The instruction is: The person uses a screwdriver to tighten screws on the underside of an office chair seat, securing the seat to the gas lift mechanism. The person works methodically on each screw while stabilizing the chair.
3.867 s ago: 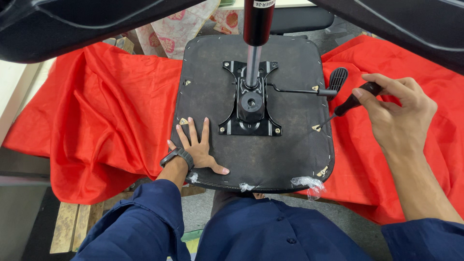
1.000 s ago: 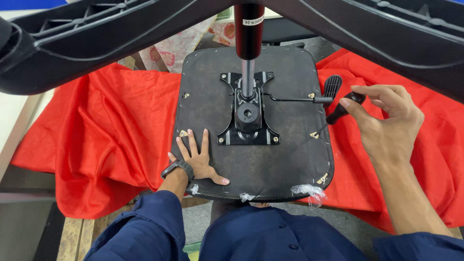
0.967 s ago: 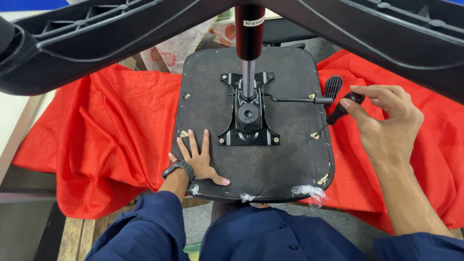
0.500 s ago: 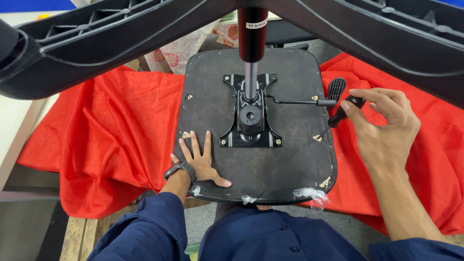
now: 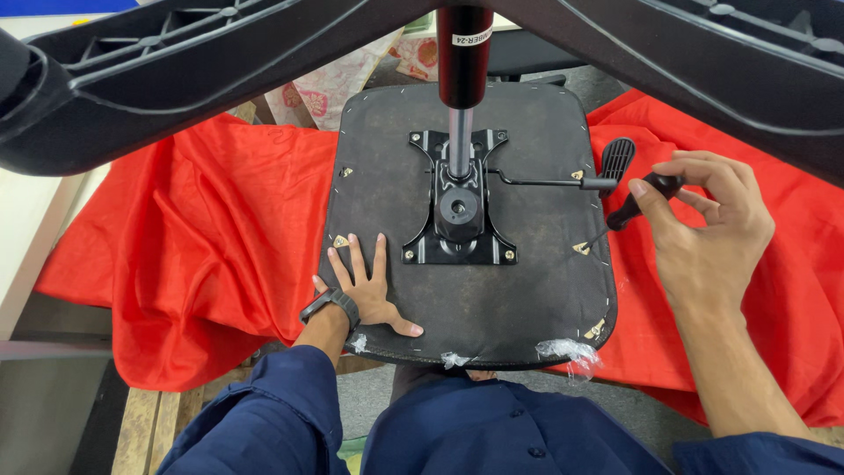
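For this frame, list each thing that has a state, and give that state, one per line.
Chair seat: upside down, resting on the red cloth.
Metal mechanism plate: mounted on the seat's underside.
Gas lift cylinder: upright, seated in the plate.
Screwdriver: tilted, tip at the seat's right edge.
Left hand: open, flat on the seat.
Right hand: closed on the screwdriver.

Person wears dark navy blue clothing — long sleeves pushed up to the elbows, buttoned front. Black band on the left wrist [image 5: 331,304] — a watch or strap. Both hands bare.
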